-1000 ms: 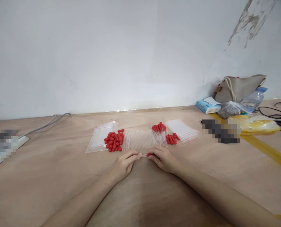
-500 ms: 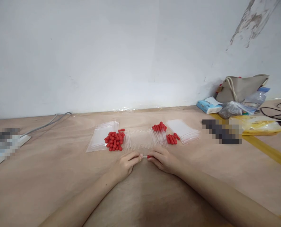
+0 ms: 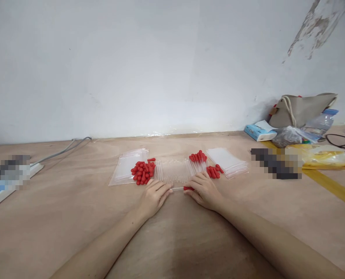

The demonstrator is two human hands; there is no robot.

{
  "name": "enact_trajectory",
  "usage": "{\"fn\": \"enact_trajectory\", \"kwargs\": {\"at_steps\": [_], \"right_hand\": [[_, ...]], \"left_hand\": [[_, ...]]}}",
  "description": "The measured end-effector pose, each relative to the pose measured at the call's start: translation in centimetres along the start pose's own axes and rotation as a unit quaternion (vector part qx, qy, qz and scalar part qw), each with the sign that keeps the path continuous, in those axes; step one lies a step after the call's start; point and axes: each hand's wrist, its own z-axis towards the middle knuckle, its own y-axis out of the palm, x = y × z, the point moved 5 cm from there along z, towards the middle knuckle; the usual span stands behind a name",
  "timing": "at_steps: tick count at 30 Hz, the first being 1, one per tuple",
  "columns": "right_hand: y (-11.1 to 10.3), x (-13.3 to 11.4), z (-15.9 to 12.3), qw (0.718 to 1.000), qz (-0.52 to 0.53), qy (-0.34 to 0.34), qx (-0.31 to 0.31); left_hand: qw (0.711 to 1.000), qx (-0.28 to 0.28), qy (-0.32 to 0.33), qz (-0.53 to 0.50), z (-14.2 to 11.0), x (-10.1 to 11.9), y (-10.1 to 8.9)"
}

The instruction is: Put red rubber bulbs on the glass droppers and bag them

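Observation:
Between my hands lies a dropper with a clear thin tube [image 3: 178, 189] and a red rubber bulb [image 3: 188, 188]. My left hand [image 3: 155, 197] pinches the tube's left end between thumb and fingers. On the bulb end, my right hand [image 3: 205, 193] is closed, its fingers partly covering the red. Just beyond the hands is a row of clear tubes [image 3: 172, 171]. A heap of red bulbs [image 3: 142, 173] sits left of that row. Droppers with red bulbs [image 3: 198, 156] fitted lie at its right end, beside a few loose red bulbs [image 3: 214, 172].
Clear plastic bags [image 3: 125, 167] are stacked at left, with more bags [image 3: 227, 162] at right. Farther right are a blue tissue pack [image 3: 260, 131], a grey bag [image 3: 302, 110], a yellow package [image 3: 323, 157] and a blurred dark object [image 3: 273, 163]. A power strip [image 3: 14, 190] with a cable lies far left.
My hands have drawn slightly apart, so more of the clear tube shows between them. The fingers of both hands have shifted on the dropper. The view has turned a little left.

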Motion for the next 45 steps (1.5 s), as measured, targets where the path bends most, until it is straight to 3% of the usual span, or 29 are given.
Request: {"fn": "enact_trajectory", "kwargs": {"at_steps": [8, 20, 25, 28, 31, 33, 36, 39, 42, 45], "right_hand": [[-0.2, -0.8, 0.2, 0.999, 0.028, -0.02, 0.0], [0.1, -1.1, 0.6, 0.998, 0.001, -0.054, 0.011], [0.1, -0.5, 0.6, 0.994, 0.102, -0.032, 0.018], [-0.2, 0.5, 0.6, 0.964, 0.251, 0.063, 0.054], [-0.9, 2.6, 0.9, 0.896, 0.39, 0.192, 0.091], [-2.1, 4.7, 1.7, 0.863, 0.424, 0.248, 0.122], [-4.7, 8.7, 3.5, 0.862, 0.361, 0.306, 0.181], [-5.8, 11.7, 5.5, 0.9, 0.227, 0.34, 0.154], [-4.8, 12.9, 6.6, 0.933, 0.077, 0.341, 0.089], [-3.0, 12.7, 6.8, 0.942, -0.046, 0.33, 0.028]], "left_hand": [[1.0, -0.025, -0.008, -0.012, -0.2, 0.1, 0.2], [1.0, -0.012, 0.012, -0.023, -0.1, 0.4, 0.4], [0.999, -0.02, -0.009, -0.047, 0.1, 0.5, 0.5], [0.996, -0.019, -0.026, -0.089, 0.3, 0.6, 0.4], [0.991, -0.031, -0.034, -0.124, 0.4, 0.8, 0.2], [0.99, -0.036, -0.046, -0.128, 0.4, 0.7, 0.1], [0.991, -0.047, -0.051, -0.117, 0.3, 0.6, 0.2], [0.992, -0.065, -0.038, -0.102, 0.2, 0.8, 0.6], [0.993, -0.073, -0.033, -0.089, 0.3, 0.8, 0.7], [0.993, -0.074, -0.031, -0.084, 0.3, 0.9, 0.7]]}}
